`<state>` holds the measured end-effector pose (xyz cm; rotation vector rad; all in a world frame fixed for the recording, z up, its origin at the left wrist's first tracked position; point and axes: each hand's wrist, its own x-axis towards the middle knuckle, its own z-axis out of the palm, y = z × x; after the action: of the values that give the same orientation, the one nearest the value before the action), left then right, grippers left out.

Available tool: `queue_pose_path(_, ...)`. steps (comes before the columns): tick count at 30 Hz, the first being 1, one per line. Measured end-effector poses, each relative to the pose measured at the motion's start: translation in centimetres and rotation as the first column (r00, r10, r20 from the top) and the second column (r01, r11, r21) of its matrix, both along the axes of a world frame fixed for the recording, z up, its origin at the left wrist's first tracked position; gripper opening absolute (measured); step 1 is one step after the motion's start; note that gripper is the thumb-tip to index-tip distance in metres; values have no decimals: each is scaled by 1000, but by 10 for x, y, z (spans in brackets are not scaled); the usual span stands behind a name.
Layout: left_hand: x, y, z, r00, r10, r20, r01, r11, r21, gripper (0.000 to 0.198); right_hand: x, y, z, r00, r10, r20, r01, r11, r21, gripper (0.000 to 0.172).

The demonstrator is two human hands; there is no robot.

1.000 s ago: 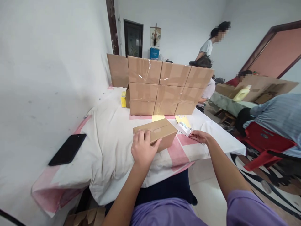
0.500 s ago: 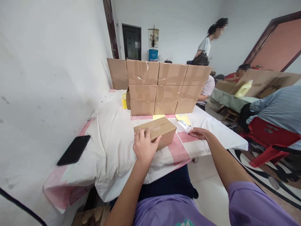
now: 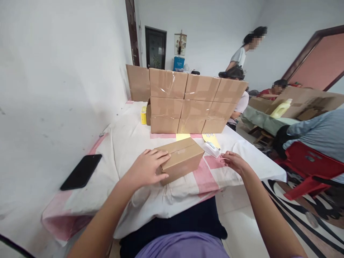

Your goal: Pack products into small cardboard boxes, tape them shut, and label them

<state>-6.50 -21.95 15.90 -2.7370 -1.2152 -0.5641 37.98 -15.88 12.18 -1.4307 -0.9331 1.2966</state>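
Observation:
A closed cardboard box (image 3: 185, 157) lies at an angle on the cloth-covered table (image 3: 129, 143). My left hand (image 3: 150, 166) rests on the box's left end, fingers on the top edge and thumb apart against the side. Right of the box, my right hand (image 3: 232, 161) has its fingers pinched together beside a small white packet (image 3: 212, 148). What those fingertips hold, if anything, is too small to make out. The packet lies partly over a yellow printed sheet (image 3: 214, 139).
A wall of taped cardboard boxes (image 3: 185, 102) stands behind, with a yellow box (image 3: 143, 115) at its left. A black phone (image 3: 81, 172) lies at the left. People sit beyond and at the right, near a red chair (image 3: 314, 168); another person stands behind.
My left hand has slid left from the box's top to its left end. My right hand has drawn slightly away from the white packet, its fingers more curled. The view has shifted slightly.

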Motion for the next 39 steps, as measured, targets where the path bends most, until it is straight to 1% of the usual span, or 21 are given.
queue_pose_path(2,-13,10,2,997,-75,5,75,997,-8,60,-21,-6,16,1000,12,-21,-10,997,70,45)
queue_pose_path(4,-10,18,-3,996,-76,52,76,997,-1,65,-47,-11,34,998,54,-13,-51,987,151,47)
queue_pose_path(5,-3,19,-7,995,-59,81,59,998,3,69,-61,-13,43,996,91,7,-91,978,185,46)
queue_pose_path(7,18,18,-19,990,-1,139,0,1000,7,80,-88,-18,61,982,182,54,-189,960,206,45)
queue_pose_path(9,42,13,-30,980,75,182,-79,997,14,91,-110,-20,75,956,279,90,-291,939,185,42)
queue_pose_path(11,64,6,-34,968,157,198,-166,986,31,103,-125,-21,84,929,350,123,-366,917,158,37)
queue_pose_path(13,79,-1,-32,958,230,170,-243,969,54,108,-134,-19,88,913,378,154,-399,907,133,32)
queue_pose_path(15,86,-5,-24,956,276,97,-283,957,68,103,-138,-14,89,907,381,181,-404,907,116,27)
queue_pose_path(17,88,-6,-15,960,280,27,-281,958,61,97,-141,-9,89,898,385,213,-413,905,101,22)
queue_pose_path(19,91,-6,-7,960,279,-9,-278,959,48,98,-144,-4,89,884,391,256,-420,905,71,18)
queue_pose_path(23,106,-5,0,948,316,-29,-315,949,21,98,-154,3,93,842,402,360,-410,910,-57,14)
queue_pose_path(26,119,-6,-1,938,344,-34,-344,939,-9,91,-163,6,98,807,426,409,-413,902,-125,16)
queue_pose_path(29,125,-8,-6,934,357,-6,-357,934,-25,85,-170,8,101,779,481,402,-458,875,-157,18)
queue_pose_path(35,123,-8,-17,934,349,74,-350,937,7,91,-173,13,100,751,543,375,-498,839,-219,18)
queue_pose_path(39,124,-7,-18,932,353,76,-355,935,9,93,-174,19,106,736,609,296,-578,792,-194,18)
